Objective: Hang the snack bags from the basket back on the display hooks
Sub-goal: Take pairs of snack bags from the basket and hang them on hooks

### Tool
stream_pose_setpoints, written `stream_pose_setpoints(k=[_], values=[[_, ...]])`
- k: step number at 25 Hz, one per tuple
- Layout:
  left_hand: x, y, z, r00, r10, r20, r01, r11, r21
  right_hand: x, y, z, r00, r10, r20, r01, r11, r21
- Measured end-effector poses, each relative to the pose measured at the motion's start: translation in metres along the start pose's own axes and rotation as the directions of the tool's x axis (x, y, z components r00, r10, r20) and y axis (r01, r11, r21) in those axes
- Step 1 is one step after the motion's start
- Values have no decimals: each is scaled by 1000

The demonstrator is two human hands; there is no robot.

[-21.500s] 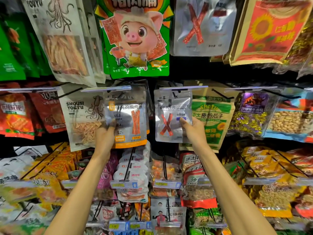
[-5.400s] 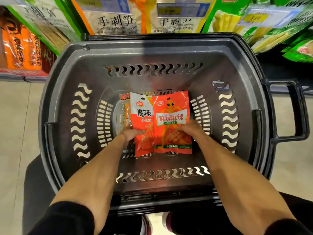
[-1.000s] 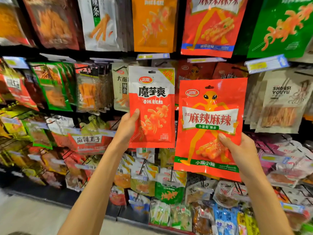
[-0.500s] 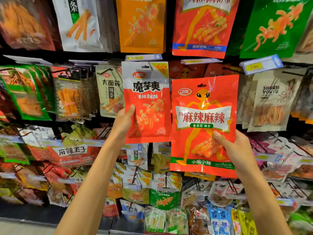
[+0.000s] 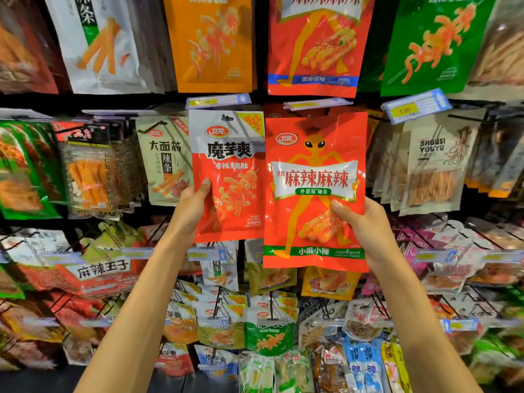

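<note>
My left hand [image 5: 192,207] grips the lower left edge of a white-and-red snack bag [image 5: 229,171], held upright in front of the display. Its top hang hole sits just under a hook with a price tag [image 5: 218,100]. My right hand [image 5: 360,222] holds the lower right of a larger red bag with an orange alien figure [image 5: 314,182]. That bag's top edge lies right below another hook's price tag [image 5: 317,104]. The two bags hang side by side, their edges touching. The basket is out of view.
Rows of hanging snack bags fill the rack on all sides: a beige bag [image 5: 163,160] to the left, white squid bags [image 5: 436,165] to the right, orange [image 5: 212,43] and red bags above. Wire hooks with price strips [image 5: 416,104] stick out toward me.
Both bags have risen and moved closer to the rack, their tops now reaching the hooks' price tags. The view has shifted a little toward the shelf.
</note>
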State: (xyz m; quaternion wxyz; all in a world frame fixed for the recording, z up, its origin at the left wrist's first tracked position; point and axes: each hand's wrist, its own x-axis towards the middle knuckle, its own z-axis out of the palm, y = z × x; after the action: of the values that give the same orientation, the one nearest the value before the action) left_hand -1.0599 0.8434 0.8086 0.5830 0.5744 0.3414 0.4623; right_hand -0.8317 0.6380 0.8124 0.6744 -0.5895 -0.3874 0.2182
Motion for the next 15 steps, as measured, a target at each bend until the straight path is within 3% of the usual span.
stream_pose_setpoints(k=[15], values=[[50, -19, 1, 999, 1, 40, 0, 1000, -27, 34, 4, 13, 1000, 29, -9, -29, 999, 27]])
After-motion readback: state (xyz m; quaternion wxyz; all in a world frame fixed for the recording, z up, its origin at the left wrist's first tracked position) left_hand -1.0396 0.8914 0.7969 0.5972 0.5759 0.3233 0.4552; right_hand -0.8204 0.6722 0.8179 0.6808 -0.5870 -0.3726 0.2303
